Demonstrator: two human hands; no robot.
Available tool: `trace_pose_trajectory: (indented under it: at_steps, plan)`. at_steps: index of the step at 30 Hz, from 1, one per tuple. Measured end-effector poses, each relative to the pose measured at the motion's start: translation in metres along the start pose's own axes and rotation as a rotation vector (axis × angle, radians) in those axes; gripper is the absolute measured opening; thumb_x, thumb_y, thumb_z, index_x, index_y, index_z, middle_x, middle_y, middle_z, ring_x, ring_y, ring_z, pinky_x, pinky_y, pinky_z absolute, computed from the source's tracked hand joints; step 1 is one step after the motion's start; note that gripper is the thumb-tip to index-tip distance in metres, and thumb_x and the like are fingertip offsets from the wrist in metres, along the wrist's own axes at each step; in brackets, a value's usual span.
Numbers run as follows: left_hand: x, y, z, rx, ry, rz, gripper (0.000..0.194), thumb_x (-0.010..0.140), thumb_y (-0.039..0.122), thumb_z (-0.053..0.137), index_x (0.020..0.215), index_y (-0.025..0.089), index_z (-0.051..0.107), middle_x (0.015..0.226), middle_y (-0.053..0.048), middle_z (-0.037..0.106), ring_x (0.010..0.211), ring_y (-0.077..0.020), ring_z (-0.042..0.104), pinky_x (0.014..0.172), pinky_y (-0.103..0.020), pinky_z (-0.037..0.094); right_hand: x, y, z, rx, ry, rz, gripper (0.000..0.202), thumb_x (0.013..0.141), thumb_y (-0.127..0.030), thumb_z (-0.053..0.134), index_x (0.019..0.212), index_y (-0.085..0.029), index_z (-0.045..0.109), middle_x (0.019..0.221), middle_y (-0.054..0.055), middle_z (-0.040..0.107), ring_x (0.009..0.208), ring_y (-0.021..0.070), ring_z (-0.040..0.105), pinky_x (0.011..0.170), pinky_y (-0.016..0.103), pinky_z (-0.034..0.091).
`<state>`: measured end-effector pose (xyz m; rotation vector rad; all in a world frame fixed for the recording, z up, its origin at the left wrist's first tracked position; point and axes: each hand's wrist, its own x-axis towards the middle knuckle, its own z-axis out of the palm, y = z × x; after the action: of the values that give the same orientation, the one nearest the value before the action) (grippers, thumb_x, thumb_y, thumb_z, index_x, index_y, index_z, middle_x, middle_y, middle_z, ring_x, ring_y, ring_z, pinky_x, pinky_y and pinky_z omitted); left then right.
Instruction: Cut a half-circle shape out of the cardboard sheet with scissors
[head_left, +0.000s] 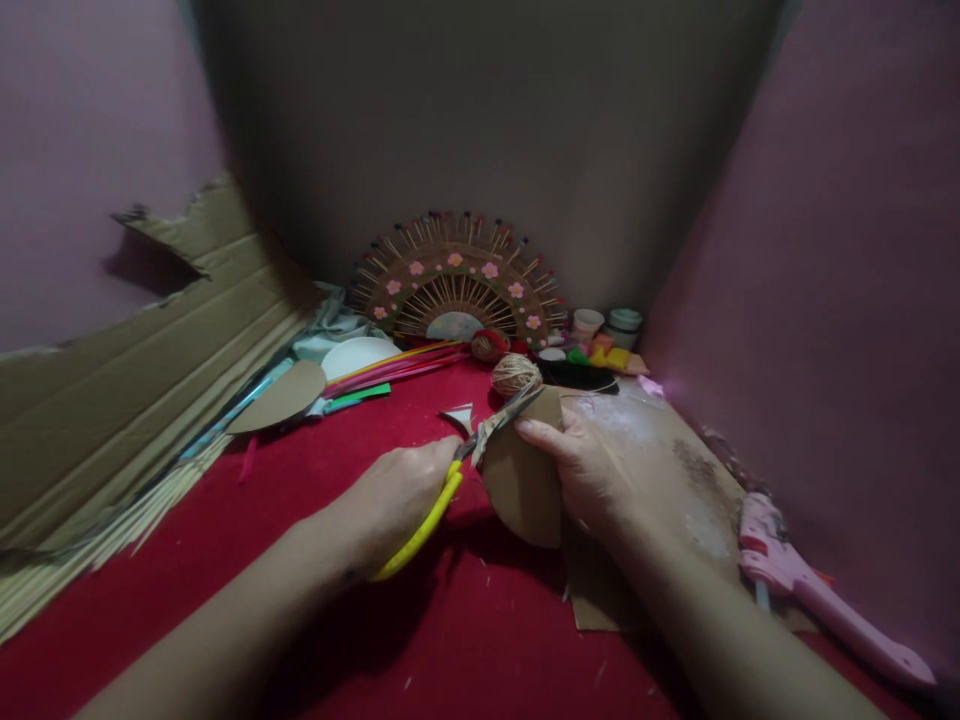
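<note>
My left hand (401, 500) is wrapped round yellow-handled scissors (424, 535), whose blades reach up and right along the curved edge of a half-round cardboard piece (525, 490). A thin, ragged strip of cardboard (491, 435) curls away beside the blades. On the right, my right hand (592, 470) pinches the cardboard piece by its straight side, thumb on top. A small curved scrap (457, 418) lies on the red cloth just beyond the scissors. Behind the blade tips sits a ball of twine (516, 374).
A decorated stick fan (457, 270) leans against the back wall. Bamboo sticks (112, 560) and large cardboard (150, 320) line the left, near another half-round cardboard piece (281, 400). A pink glue gun (817, 590) lies at right, by a stained board (675, 480). Small tubs (624, 325) stand behind.
</note>
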<state>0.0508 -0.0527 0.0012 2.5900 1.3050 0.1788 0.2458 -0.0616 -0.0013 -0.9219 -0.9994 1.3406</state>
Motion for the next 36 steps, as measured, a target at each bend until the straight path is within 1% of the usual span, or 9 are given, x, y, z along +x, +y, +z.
trace_pose_trajectory:
  at_steps: [3, 10, 15, 19, 22, 25, 29, 32, 36]
  plan:
    - [0.0, -0.001, 0.0, 0.019, -0.004, 0.002, 0.027, 0.087, 0.02, 0.036, 0.111, 0.018, 0.048, 0.086, -0.007, 0.064, 0.072, -0.0212, 0.061, 0.061, -0.03, 0.041, -0.001, -0.002, 0.001, -0.009, -0.001, -0.011, 0.011, 0.065, -0.024, 0.071, 0.074, -0.021, 0.065, 0.068, -0.001, 0.07, 0.061, 0.0171, 0.062, 0.066, 0.031, 0.048]
    - [-0.004, 0.001, -0.008, 0.101, -0.029, -0.002, 0.022, 0.086, 0.022, 0.037, 0.103, 0.018, 0.051, 0.082, -0.008, 0.065, 0.062, -0.021, 0.058, 0.056, -0.031, 0.039, 0.0, 0.0, 0.0, 0.0, -0.031, 0.003, 0.016, 0.064, -0.028, 0.071, 0.078, -0.021, 0.066, 0.073, 0.0, 0.071, 0.064, 0.0189, 0.063, 0.068, 0.033, 0.047]
    - [-0.006, 0.004, -0.013, 0.09, -0.025, -0.006, 0.021, 0.086, 0.019, 0.038, 0.1, 0.019, 0.053, 0.083, -0.009, 0.067, 0.072, -0.022, 0.064, 0.063, -0.03, 0.044, 0.001, 0.001, -0.001, -0.013, -0.046, 0.025, 0.016, 0.065, -0.029, 0.071, 0.077, -0.021, 0.066, 0.071, 0.0, 0.071, 0.062, 0.0183, 0.062, 0.067, 0.033, 0.046]
    - [-0.006, 0.004, -0.014, 0.077, -0.033, -0.018, 0.02, 0.086, 0.02, 0.039, 0.099, 0.019, 0.054, 0.084, -0.009, 0.067, 0.073, -0.0229, 0.064, 0.064, -0.031, 0.045, 0.001, 0.001, -0.002, -0.018, -0.042, 0.023, 0.015, 0.065, -0.027, 0.071, 0.077, -0.02, 0.066, 0.069, 0.0, 0.07, 0.061, 0.0171, 0.061, 0.066, 0.032, 0.046]
    - [-0.006, 0.001, -0.012, 0.012, -0.005, 0.029, 0.021, 0.088, 0.023, 0.039, 0.103, 0.02, 0.053, 0.088, -0.008, 0.066, 0.076, -0.0209, 0.063, 0.069, -0.031, 0.046, 0.002, 0.0, -0.003, -0.006, -0.065, 0.007, 0.014, 0.065, -0.026, 0.07, 0.078, -0.021, 0.067, 0.07, 0.0, 0.07, 0.061, 0.0169, 0.061, 0.066, 0.031, 0.045]
    - [-0.003, -0.004, -0.005, -0.063, 0.04, 0.085, 0.022, 0.091, 0.028, 0.036, 0.105, 0.02, 0.051, 0.091, -0.007, 0.064, 0.077, -0.0192, 0.06, 0.071, -0.031, 0.046, 0.002, -0.002, -0.003, -0.018, -0.109, 0.02, 0.014, 0.064, -0.027, 0.072, 0.075, -0.021, 0.066, 0.068, -0.001, 0.07, 0.062, 0.0175, 0.061, 0.067, 0.032, 0.045]
    - [0.002, -0.007, 0.002, -0.106, 0.084, 0.093, 0.023, 0.093, 0.032, 0.035, 0.105, 0.02, 0.05, 0.092, -0.006, 0.062, 0.079, -0.0188, 0.057, 0.074, -0.033, 0.046, 0.001, -0.004, -0.001, -0.048, -0.127, 0.004, 0.013, 0.063, -0.027, 0.072, 0.073, -0.021, 0.066, 0.068, -0.001, 0.07, 0.064, 0.0176, 0.061, 0.069, 0.031, 0.044]
    - [0.002, -0.005, 0.002, -0.123, 0.082, 0.094, 0.023, 0.093, 0.032, 0.034, 0.105, 0.019, 0.049, 0.092, -0.006, 0.062, 0.078, -0.0183, 0.057, 0.073, -0.032, 0.046, 0.002, -0.003, -0.002, -0.059, -0.124, -0.01, 0.012, 0.064, -0.027, 0.071, 0.074, -0.021, 0.066, 0.072, -0.001, 0.071, 0.065, 0.0168, 0.061, 0.069, 0.031, 0.044]
    - [0.0, 0.0, -0.001, -0.135, 0.082, 0.088, 0.021, 0.093, 0.032, 0.036, 0.103, 0.019, 0.05, 0.09, -0.006, 0.063, 0.075, -0.0183, 0.059, 0.07, -0.031, 0.046, 0.004, 0.001, -0.004, -0.054, -0.137, 0.011, 0.017, 0.063, -0.028, 0.071, 0.077, -0.02, 0.066, 0.072, 0.0, 0.071, 0.066, 0.0175, 0.062, 0.069, 0.031, 0.045]
